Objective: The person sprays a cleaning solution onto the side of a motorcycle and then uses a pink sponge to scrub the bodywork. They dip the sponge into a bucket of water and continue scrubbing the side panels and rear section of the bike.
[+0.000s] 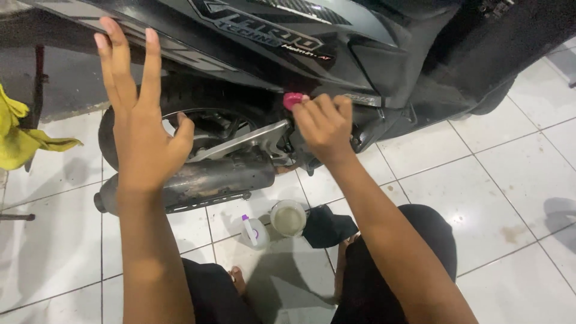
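White tiled floor (480, 180), dark scooter (372, 54) across top edge. Left hand (141, 120) splayed, empty, flat on rear bodywork, likely for bracing. Right hand (324, 123) pinching small pink cap (292, 99) at engine side, above exhaust (204, 183). Bottle (253, 231), cup (288, 217), black cloth (327, 227) on floor below.
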